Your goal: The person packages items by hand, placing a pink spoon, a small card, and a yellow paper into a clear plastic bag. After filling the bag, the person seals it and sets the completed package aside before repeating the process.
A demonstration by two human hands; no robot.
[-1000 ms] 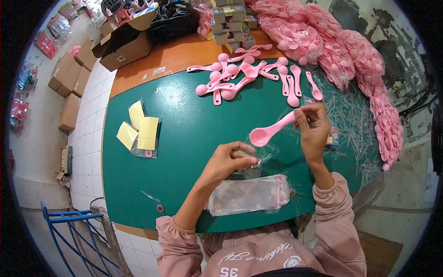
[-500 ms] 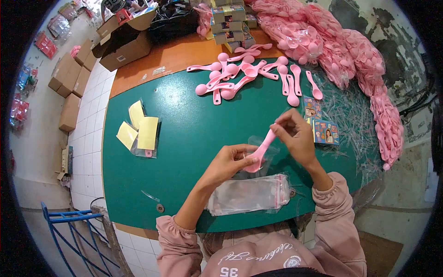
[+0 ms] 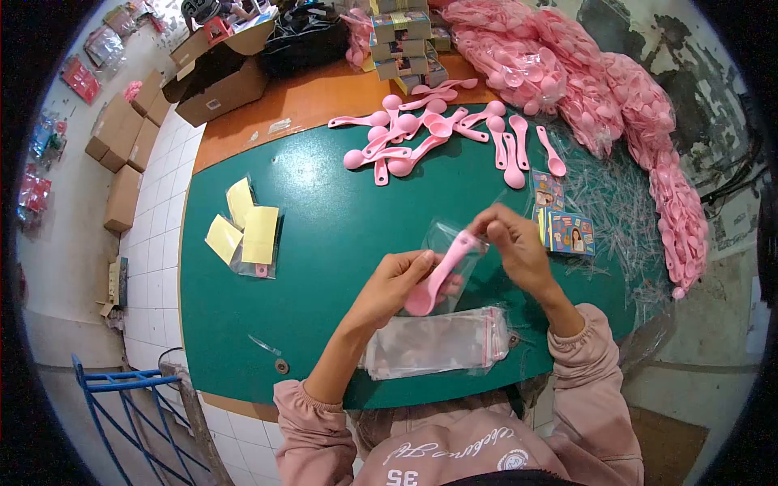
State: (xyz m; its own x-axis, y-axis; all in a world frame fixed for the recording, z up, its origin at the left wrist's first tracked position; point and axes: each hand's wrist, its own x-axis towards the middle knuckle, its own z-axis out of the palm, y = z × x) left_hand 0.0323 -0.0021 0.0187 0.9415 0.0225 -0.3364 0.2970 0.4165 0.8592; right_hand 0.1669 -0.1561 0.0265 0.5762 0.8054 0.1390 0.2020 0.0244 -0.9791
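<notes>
Head view. Pink spoon (image 3: 440, 275) now sits along a clear bag (image 3: 438, 234), bowl toward the wearer and handle slanting up to the right, both raised over the green tabletop (image 3: 324, 316). One second ago the spoon was outside the bag, held by the handle at upper right; half a second ago its bowl was at the left fingers with the handle standing up toward the right hand.

Left hand (image 3: 395, 285): clasping bag and spoon at the side, thumb laid on top, fingers behind. It previously held just the film at the first frame. Right hand (image 3: 519, 247): fingers bent and drawn together at the handle end, by the bag's edge; whether they pinch film or handle cannot be made out. It has come lower and leftward since the first frame.

Printed cards (image 3: 572, 233), mostly covered by the right hand in the first frame, are now exposed just beside it. Unchanged: stack of clear bags (image 3: 433, 344) nearest the wearer, loose pink spoons (image 3: 407, 123) toward the far side, yellow-backed packets (image 3: 260, 235) at left, large bags of spoons (image 3: 583, 81) at far right.
</notes>
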